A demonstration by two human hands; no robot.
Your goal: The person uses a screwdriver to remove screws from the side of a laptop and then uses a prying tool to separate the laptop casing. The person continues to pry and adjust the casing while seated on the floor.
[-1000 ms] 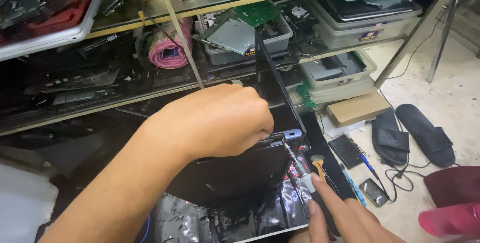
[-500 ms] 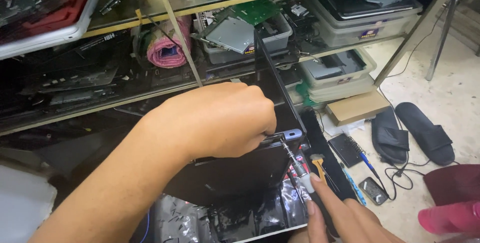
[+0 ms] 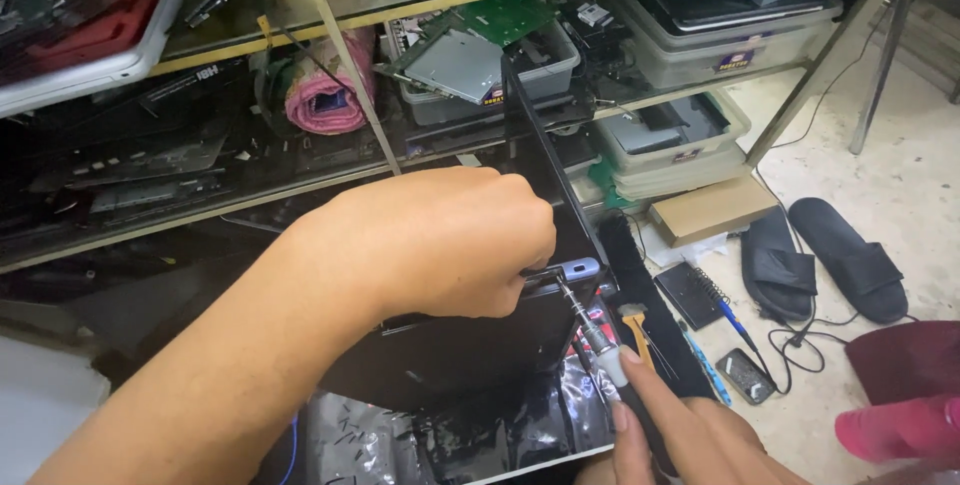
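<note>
My left hand (image 3: pixel 440 240) is closed in a fist over the hinge corner of an opened black laptop (image 3: pixel 460 365), gripping its upright screen edge (image 3: pixel 545 150). My right hand (image 3: pixel 690 435), at the bottom right, holds a slim screwdriver (image 3: pixel 590 320) with a white grip; its tip points up and left to the metal hinge (image 3: pixel 575 270) just under my left fist. The laptop's base shows glossy black film over its insides.
A metal shelf rack (image 3: pixel 340 85) stands behind, stacked with laptop parts, a green circuit board (image 3: pixel 505 15), a pink cloth roll (image 3: pixel 325 100) and grey bins (image 3: pixel 680 135). On the floor at right lie black slippers (image 3: pixel 830 260), a cardboard box (image 3: pixel 710 210), a phone (image 3: pixel 745 375) and cables.
My left hand has shifted slightly down and right on the hinge corner. The screwdriver stays at the hinge, with my right hand barely moved.
</note>
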